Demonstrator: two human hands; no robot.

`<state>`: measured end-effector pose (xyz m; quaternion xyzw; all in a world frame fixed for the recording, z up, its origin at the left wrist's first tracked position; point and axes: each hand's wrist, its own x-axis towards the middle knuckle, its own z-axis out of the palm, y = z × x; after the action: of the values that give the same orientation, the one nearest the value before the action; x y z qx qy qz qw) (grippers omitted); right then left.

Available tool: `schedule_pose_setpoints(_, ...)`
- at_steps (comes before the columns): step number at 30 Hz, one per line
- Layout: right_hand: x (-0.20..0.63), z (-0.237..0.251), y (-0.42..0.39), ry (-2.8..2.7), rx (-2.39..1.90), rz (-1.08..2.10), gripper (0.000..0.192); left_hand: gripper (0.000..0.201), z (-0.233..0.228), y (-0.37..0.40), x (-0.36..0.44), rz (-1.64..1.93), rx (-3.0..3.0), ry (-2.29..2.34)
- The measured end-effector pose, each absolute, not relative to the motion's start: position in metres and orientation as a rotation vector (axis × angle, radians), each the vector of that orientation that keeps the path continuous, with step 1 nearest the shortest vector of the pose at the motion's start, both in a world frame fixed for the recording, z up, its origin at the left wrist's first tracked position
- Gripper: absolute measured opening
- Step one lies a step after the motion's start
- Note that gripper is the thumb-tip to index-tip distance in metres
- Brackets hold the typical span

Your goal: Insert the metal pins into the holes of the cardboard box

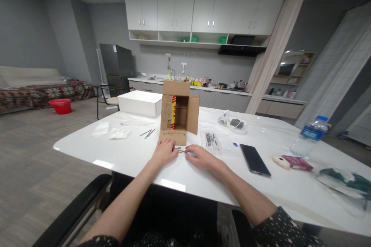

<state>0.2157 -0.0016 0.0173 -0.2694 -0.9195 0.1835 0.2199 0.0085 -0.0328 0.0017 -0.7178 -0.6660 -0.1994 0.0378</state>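
Both hands lie palm-down on the white table (121, 158), fingers loosely spread, gripping nothing. The left hand (164, 151) and right hand (199, 156) nearly meet over a few thin metal pins (179, 149) lying between their fingertips. Just beyond stands an open cardboard box (179, 112); a black phone (254, 159) lies off to the right.

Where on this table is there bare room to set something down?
Bare patches: the near left corner of the table, below the white cloths; and between the phone and water bottle. Crowded: around the cardboard box, where both hands rest.
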Motion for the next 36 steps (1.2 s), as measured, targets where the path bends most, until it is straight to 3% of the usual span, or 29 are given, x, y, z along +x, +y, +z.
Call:
schedule_pose_setpoints(12, 0.216, 0.018, -0.001, -2.558, -0.728, 0.493, 0.026, 0.011, 0.003, -0.033, 0.009, -0.679, -2.172, -2.082)
schedule_pose_setpoints(27, 0.216, 0.021, -0.004, -2.554, -0.753, 0.516, 0.026, 0.009, 0.005, -0.034, 0.002, -1.288, -2.174, -1.88)
schedule_pose_setpoints(36, 0.215, 0.013, -0.002, -2.522, -0.723, 0.484, 0.022, 0.014, 0.0, -0.031, -0.001, -1.429, -2.173, -1.732)
